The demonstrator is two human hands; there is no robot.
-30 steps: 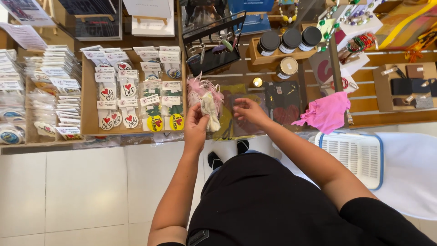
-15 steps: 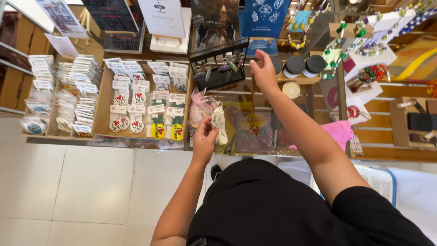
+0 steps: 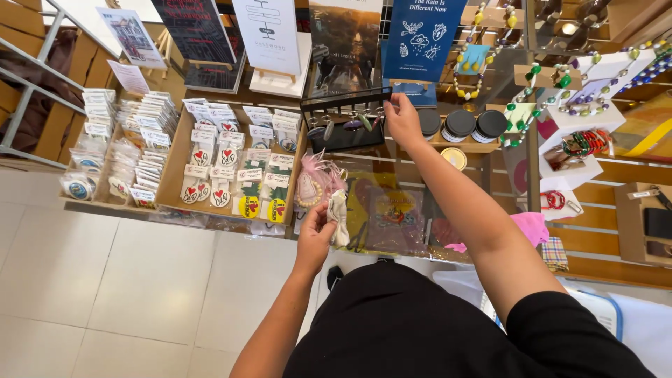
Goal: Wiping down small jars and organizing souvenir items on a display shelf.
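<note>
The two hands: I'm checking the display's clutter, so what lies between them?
In the head view, between the left hand and right hand lie a pink pouch and the black rack of hanging trinkets.

A gift or craft shop: a wooden display counter (image 3: 609, 269) is carrying a cardboard tray (image 3: 175, 164) of carded stickers and pins in rows, with beaded bracelets (image 3: 584, 143) sitting on white stands. Printed sign cards (image 3: 269, 35) are standing on small easels at the back, beside dark-lidded jars (image 3: 458, 124). A pale tiled floor (image 3: 105, 280) is running below.
</note>
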